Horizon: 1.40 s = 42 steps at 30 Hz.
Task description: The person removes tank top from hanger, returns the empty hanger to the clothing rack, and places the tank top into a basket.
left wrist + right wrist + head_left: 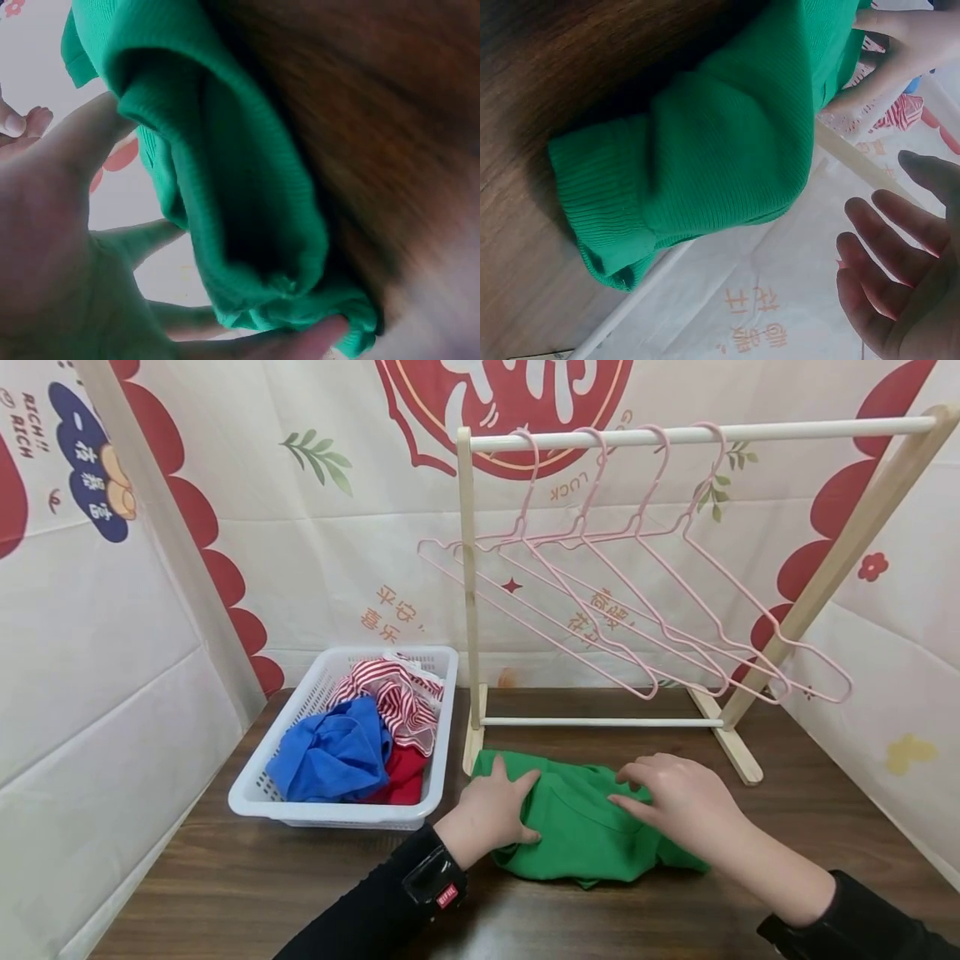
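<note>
A green ribbed garment (585, 818) lies bunched on the table in front of the rack. My left hand (491, 806) rests on its left end with fingers spread. The left wrist view shows the fingertips (330, 334) along the edge of an opening (247, 187) in the cloth. Over the garment's right part is my right hand (678, 797), fingers loosely bent and nothing between them. The right wrist view shows a gap between that hand (907, 277) and the cloth, with a ribbed cuff (604, 195) lying on the wood.
Behind the garment stands a wooden rack (468, 610) with several pink hangers (585, 535) on its white top bar (787, 431). To the left, a white basket (243, 793) holds a blue cloth (333, 752), a red-and-white striped cloth (397, 693) and a red cloth (405, 777).
</note>
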Available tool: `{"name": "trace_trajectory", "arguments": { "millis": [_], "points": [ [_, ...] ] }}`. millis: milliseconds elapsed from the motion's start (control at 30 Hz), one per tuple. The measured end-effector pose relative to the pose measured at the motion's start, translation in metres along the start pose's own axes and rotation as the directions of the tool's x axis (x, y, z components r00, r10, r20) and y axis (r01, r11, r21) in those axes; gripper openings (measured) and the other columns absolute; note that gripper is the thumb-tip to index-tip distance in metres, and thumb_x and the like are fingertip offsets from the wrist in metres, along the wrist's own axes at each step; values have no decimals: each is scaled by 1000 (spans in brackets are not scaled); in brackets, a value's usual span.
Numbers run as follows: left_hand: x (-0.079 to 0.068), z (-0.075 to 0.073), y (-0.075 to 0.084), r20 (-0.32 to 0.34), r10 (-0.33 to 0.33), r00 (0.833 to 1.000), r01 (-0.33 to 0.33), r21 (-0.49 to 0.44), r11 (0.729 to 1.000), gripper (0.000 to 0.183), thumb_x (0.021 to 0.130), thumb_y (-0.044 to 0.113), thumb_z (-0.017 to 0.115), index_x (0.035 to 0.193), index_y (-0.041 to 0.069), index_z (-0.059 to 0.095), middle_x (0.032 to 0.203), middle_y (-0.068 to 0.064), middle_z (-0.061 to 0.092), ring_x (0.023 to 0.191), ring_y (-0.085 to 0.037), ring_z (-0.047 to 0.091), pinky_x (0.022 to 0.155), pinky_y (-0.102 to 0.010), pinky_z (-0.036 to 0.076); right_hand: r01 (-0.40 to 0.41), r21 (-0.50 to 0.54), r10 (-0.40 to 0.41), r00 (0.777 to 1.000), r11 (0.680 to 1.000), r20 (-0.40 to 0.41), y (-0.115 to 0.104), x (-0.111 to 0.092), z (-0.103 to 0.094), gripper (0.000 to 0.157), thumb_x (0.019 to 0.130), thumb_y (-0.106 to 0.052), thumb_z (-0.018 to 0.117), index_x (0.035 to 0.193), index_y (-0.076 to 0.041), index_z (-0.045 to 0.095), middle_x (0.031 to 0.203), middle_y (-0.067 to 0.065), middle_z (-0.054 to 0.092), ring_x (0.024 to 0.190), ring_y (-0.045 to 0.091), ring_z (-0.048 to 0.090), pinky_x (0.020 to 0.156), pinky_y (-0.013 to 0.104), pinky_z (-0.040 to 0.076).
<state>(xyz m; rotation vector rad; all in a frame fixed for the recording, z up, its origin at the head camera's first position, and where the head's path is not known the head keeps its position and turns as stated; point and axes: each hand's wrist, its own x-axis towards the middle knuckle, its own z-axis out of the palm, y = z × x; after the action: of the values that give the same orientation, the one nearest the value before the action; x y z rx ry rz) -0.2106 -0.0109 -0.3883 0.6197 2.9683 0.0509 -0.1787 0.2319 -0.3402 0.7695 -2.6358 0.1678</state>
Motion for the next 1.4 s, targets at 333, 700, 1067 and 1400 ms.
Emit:
{"name": "trace_trajectory", "arguments": {
  "millis": [333,700,1067,1400],
  "points": [
    [4,-4,-2,-15,62,998,-62,-26,998,73,78,37,81,137,9,48,115,-18,58,89,-27,64,64,-36,54,-38,22,36,995,999,98,4,-2,1,20,77,-31,82,88,-17,73,71,-12,59,61,5,53,49,27,43],
    [1,-26,-1,-168,120,979,-157,-228,961,34,82,2,66,114,12,67,104,-8,61,80,-16,58,60,-27,48,-80,17,79,996,997,52,11,-2,-5,16,82,-32,78,88,-18,73,67,-16,55,59,4,51,49,28,40],
    [-13,-77,-14,-468,61,882,-216,-285,934,36,79,-2,66,112,13,69,105,-6,62,91,-20,62,73,-34,51,-124,43,121,991,991,58,12,-1,-9,11,88,-30,71,89,-19,72,66,-16,54,60,3,50,51,29,40],
    [5,-65,5,-684,170,710,-319,-96,943,32,82,-7,63,104,14,73,98,-4,66,87,-21,62,73,-30,51,-115,56,112,992,992,53,10,2,-8,10,88,-30,71,88,-20,71,65,-18,53,59,2,50,51,30,40]
  ]
}}
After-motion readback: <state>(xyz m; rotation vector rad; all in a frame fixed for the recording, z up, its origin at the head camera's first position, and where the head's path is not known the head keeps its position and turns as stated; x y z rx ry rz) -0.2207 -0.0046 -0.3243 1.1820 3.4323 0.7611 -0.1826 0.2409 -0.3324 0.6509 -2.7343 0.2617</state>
